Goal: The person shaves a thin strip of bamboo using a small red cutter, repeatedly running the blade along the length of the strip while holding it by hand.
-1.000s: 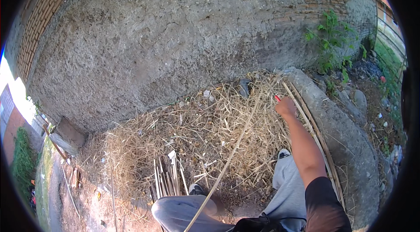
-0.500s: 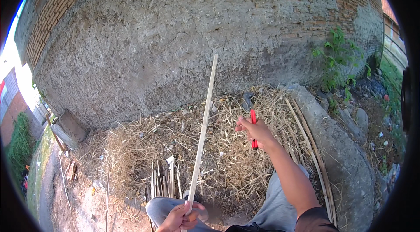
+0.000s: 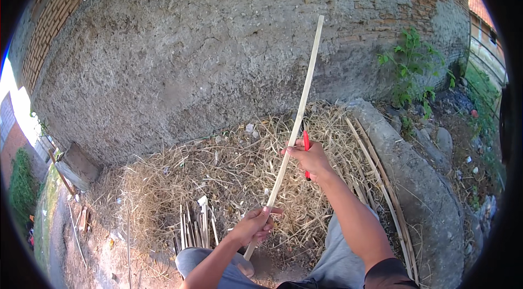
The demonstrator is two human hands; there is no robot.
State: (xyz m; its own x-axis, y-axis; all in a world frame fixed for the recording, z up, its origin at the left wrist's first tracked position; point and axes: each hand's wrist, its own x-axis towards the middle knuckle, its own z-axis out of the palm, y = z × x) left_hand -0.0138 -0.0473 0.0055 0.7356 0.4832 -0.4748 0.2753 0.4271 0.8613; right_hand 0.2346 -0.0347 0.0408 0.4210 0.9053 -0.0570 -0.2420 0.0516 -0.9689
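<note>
A long, pale bamboo strip (image 3: 305, 90) slants up and to the right across the middle of the view. My left hand (image 3: 250, 228) is closed around its lower part, with the thumb along it. Higher up, my right hand (image 3: 315, 161) grips a slim red-handled knife (image 3: 306, 141), held upright against the palm. The thumb and fingers of that hand also meet the strip. The blade is hardly visible, so I cannot tell how it lies.
Dry shavings (image 3: 218, 166) cover the ground before my knees. Several cut strips (image 3: 197, 226) stand by my left knee; long strips (image 3: 381, 180) lie at right beside a concrete edge (image 3: 414, 191). Behind rises a rough wall (image 3: 218, 60), with a green plant (image 3: 408, 63) at its right.
The bamboo strip has moved up and right and leans further right. My left hand has risen with it. My right hand, apart from the strip before, now touches it, still holding the red-handled knife.
</note>
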